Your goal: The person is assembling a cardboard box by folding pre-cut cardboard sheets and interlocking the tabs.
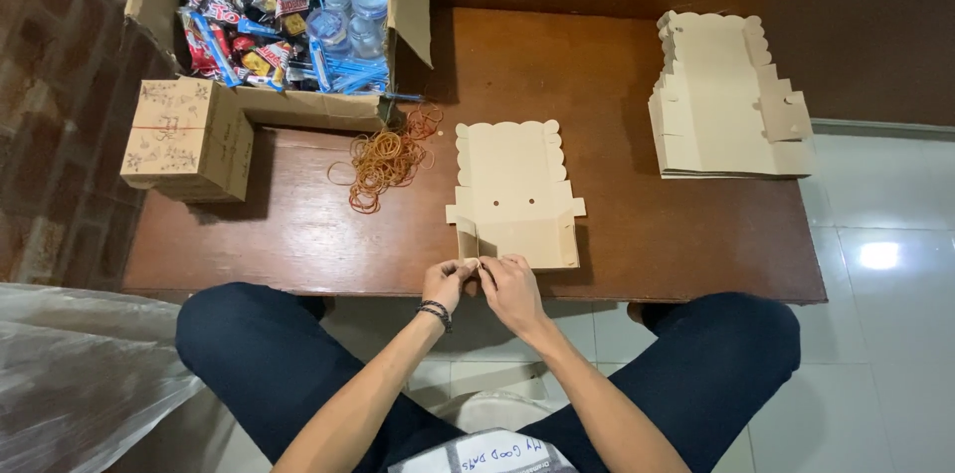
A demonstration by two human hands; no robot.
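My left hand (450, 281) and my right hand (510, 286) sit together at the near edge of the bench (676, 244), fingers pinched on the near left corner of the flat box blank (512, 192), where a small side flap is standing up a little. Both hands are closed on that corner; I cannot tell exactly which flap each finger has, since they overlap. The blank lies just beyond my hands, near the middle of the bench, with its scalloped end pointing away from me. As I judge it, this box is barely started: the near wall and side tabs look creased and partly raised, but most of the sheet still lies flat and nothing is locked into a box shape yet. To the left and a little farther off lies a loose pile of rubber bands (383, 157), untouched, apart from the blank. At the far left edge stands a finished folded box (187, 140), closed, with what looks like a band around it, so at least one is done. Far right, a stack of flat blanks (721, 100) waits, well apart from my work, so plenty seems left. Farthest, at the far left, an open carton (274, 20) holds snack packets and water bottles.
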